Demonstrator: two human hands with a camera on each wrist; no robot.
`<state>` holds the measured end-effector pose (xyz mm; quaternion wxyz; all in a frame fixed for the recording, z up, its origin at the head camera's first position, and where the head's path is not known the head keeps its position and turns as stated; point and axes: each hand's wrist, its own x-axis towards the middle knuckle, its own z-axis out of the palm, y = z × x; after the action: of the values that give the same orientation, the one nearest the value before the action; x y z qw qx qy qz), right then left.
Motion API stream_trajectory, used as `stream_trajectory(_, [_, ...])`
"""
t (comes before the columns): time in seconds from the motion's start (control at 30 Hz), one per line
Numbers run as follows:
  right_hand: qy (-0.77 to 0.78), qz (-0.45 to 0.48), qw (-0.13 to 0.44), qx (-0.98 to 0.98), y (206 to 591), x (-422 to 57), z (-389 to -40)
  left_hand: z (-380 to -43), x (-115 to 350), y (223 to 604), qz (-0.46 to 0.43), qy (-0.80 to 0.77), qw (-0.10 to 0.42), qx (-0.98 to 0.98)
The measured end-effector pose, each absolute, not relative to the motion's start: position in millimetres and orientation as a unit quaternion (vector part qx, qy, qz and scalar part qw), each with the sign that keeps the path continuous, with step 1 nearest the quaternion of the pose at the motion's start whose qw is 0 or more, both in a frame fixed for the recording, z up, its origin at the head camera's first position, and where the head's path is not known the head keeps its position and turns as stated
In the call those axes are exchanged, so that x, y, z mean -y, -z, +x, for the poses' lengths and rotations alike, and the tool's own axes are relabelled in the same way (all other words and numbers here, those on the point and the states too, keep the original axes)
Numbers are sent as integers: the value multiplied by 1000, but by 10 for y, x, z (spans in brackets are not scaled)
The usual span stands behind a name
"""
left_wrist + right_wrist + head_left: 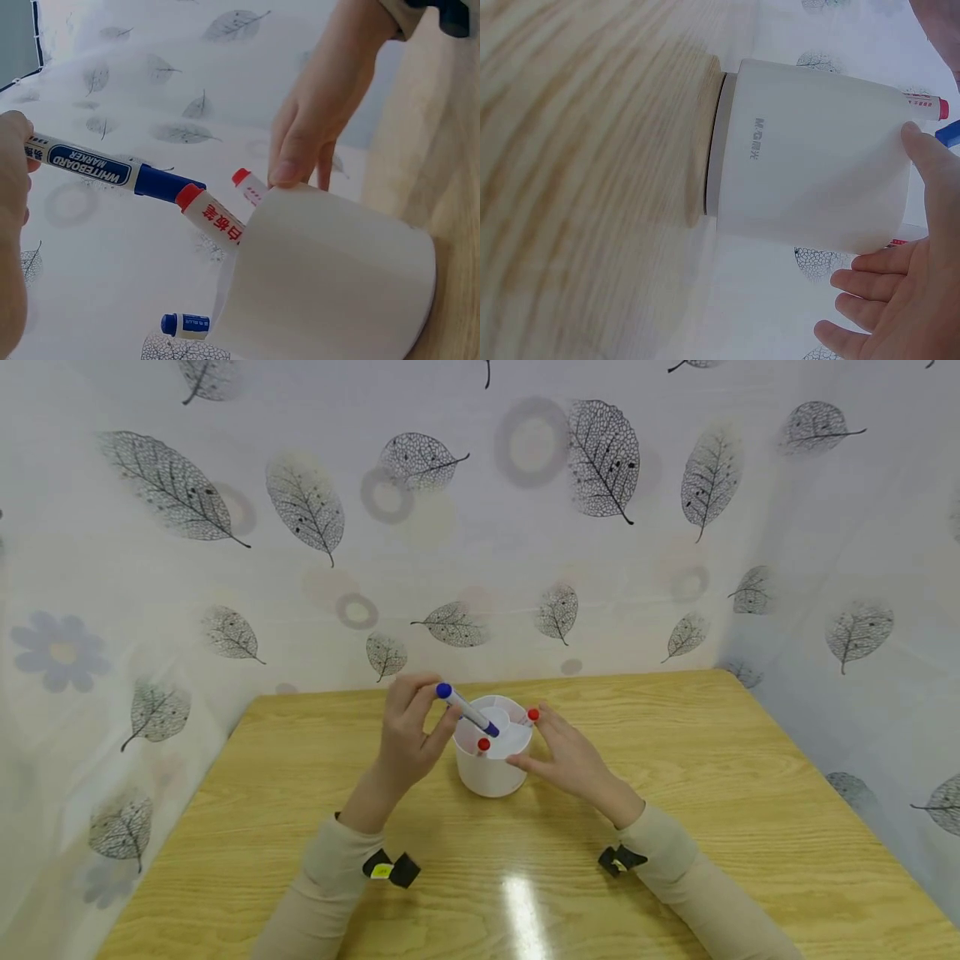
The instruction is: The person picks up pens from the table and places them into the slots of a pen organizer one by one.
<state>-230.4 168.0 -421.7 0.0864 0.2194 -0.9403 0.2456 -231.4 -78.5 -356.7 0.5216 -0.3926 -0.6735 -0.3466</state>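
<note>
My left hand (408,735) pinches a blue whiteboard marker (470,710) between thumb and fingers, tilted over the mouth of a white pen holder (491,775). In the left wrist view, the marker's blue-capped end (169,184) points toward the holder and appears close to a red-capped marker (214,215) standing in it. A second red-capped marker (533,715) leans at the right side, near my right fingers. Another blue-capped marker (185,324) sticks out of the holder in the left wrist view. My right hand (573,760) touches the holder's rim with thumb and forefinger, its other fingers loosely extended (862,307).
The holder stands on a wood-grain table (637,893). Behind and beside the table hangs a pale cloth (480,552) printed with leaves. Each sleeve carries a dark wrist device, one at the left wrist (392,868) and one at the right wrist (621,860).
</note>
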Motion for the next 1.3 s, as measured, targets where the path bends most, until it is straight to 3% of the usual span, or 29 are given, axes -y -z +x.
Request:
stream_trajectory(0.77, [-245, 217, 81, 941, 4189, -1673, -2297, -2202, 785, 3695, -429, 250, 418, 760])
stream_trajectory(1.3, [-245, 212, 78, 943, 4211, -1670, -2295, -2167, 889, 3773, -427, 243, 407, 770])
